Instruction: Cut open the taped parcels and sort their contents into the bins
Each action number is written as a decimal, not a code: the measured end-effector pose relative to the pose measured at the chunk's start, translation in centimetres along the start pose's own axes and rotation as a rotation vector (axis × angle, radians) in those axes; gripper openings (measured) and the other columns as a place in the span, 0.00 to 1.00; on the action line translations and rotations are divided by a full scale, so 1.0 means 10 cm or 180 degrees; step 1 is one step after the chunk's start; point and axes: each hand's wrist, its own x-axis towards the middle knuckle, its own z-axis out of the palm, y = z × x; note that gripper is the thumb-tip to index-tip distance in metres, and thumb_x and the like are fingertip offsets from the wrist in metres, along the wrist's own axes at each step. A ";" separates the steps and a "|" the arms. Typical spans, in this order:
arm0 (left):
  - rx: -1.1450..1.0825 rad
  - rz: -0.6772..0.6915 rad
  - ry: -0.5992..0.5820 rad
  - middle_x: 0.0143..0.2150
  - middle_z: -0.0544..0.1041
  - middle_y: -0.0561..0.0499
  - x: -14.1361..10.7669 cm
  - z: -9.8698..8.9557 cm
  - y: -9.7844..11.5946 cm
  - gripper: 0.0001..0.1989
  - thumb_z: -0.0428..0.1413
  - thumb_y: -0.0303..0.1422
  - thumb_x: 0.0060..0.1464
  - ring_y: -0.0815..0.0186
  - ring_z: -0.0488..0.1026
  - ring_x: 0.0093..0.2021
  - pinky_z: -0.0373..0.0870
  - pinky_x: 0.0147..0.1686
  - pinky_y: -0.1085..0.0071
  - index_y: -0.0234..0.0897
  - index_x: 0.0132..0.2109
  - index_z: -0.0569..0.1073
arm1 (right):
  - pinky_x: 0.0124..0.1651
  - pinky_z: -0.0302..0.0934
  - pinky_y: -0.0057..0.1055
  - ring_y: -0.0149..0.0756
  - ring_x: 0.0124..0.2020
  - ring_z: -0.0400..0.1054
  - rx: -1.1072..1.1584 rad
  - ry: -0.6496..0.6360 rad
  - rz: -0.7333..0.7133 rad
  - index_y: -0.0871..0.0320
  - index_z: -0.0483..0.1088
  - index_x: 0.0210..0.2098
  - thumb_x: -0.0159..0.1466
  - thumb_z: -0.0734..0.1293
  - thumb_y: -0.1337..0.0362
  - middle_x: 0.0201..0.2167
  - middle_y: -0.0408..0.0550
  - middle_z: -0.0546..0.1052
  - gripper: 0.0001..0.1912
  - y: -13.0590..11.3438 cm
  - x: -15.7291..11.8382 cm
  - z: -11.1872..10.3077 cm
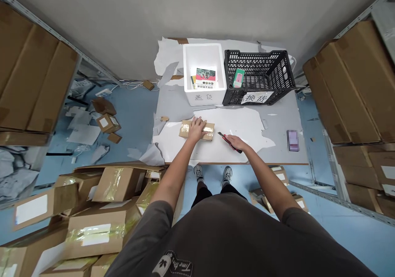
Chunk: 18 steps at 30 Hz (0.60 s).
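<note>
On the table (282,153): torn paper (240,122), white bin (189,98), black crate (233,98), taped carton (186,130), purple object (293,140).

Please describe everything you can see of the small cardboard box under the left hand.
The small cardboard box is brown and oblong, with shiny, clear-looking tape on its top. It appears closed. It lies flat, its long side running roughly left to right, on the white sheet covering part of the table. The left hand rests across its middle, fingers spread, hiding part of the top; the cutter stays clear of it.
</note>
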 end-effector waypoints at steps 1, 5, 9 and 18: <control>-0.0034 -0.0017 -0.0044 0.84 0.60 0.42 0.04 0.01 -0.02 0.37 0.69 0.42 0.65 0.41 0.48 0.86 0.55 0.80 0.44 0.47 0.77 0.71 | 0.32 0.66 0.30 0.38 0.26 0.71 -0.0115 0.0075 -0.0036 0.52 0.77 0.50 0.83 0.53 0.41 0.28 0.44 0.78 0.29 -0.02 -0.01 -0.01; -0.0111 0.0009 -0.0093 0.83 0.65 0.44 0.15 0.05 -0.11 0.37 0.67 0.44 0.67 0.42 0.50 0.86 0.52 0.82 0.45 0.49 0.79 0.70 | 0.51 0.69 0.34 0.47 0.51 0.78 -0.0860 0.0385 -0.0544 0.48 0.81 0.60 0.83 0.57 0.50 0.47 0.50 0.86 0.23 -0.14 0.04 0.00; 0.0056 0.0181 0.0058 0.79 0.70 0.41 0.11 0.11 -0.14 0.32 0.61 0.44 0.71 0.43 0.56 0.84 0.54 0.81 0.47 0.46 0.78 0.71 | 0.55 0.67 0.35 0.50 0.57 0.76 -0.1498 0.0437 -0.0659 0.47 0.78 0.69 0.81 0.62 0.52 0.56 0.53 0.84 0.23 -0.24 0.14 0.02; 0.0123 0.0062 0.0319 0.81 0.67 0.34 0.02 0.39 -0.14 0.27 0.55 0.45 0.75 0.45 0.59 0.83 0.53 0.81 0.44 0.38 0.72 0.75 | 0.56 0.65 0.36 0.47 0.55 0.74 -0.1721 0.0458 -0.0804 0.45 0.73 0.74 0.83 0.59 0.53 0.57 0.53 0.81 0.25 -0.29 0.26 0.06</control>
